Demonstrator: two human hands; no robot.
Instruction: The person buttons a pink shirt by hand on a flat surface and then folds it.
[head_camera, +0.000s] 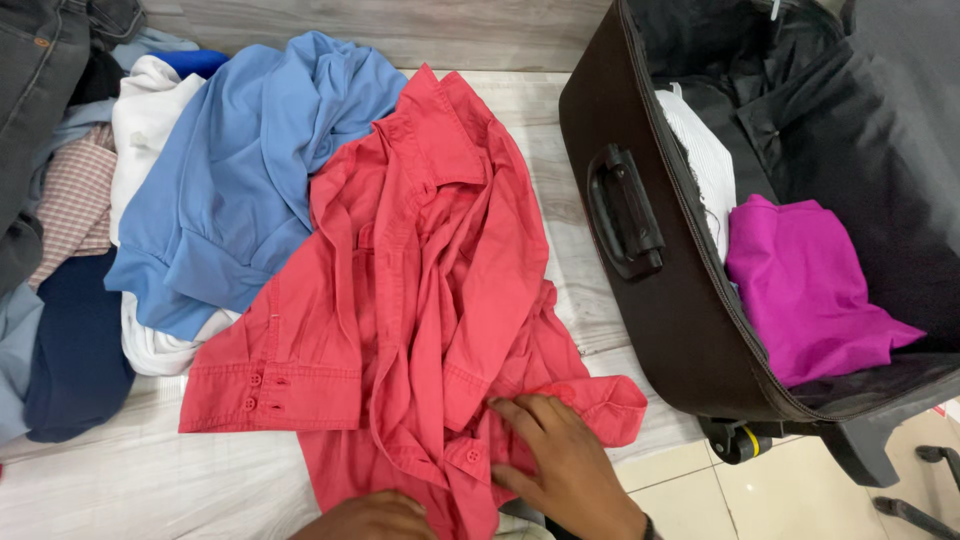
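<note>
A crumpled red button-up shirt (420, 290) lies spread across a pale wood-grain surface (120, 490). My right hand (560, 455) lies flat on the shirt's lower hem, near a cuff, fingers spread and pointing left. Only the knuckles of my left hand (370, 518) show at the bottom edge; it rests against the shirt's bottom fabric and its grip is hidden. A blue shirt (240, 170) lies partly under the red one at the upper left.
An open black suitcase (640, 280) stands at the right, holding a folded magenta garment (810, 290) and a white striped one (705, 160). A heap of clothes, white, checked, navy and denim (40, 70), fills the left side. Tiled floor shows at the lower right.
</note>
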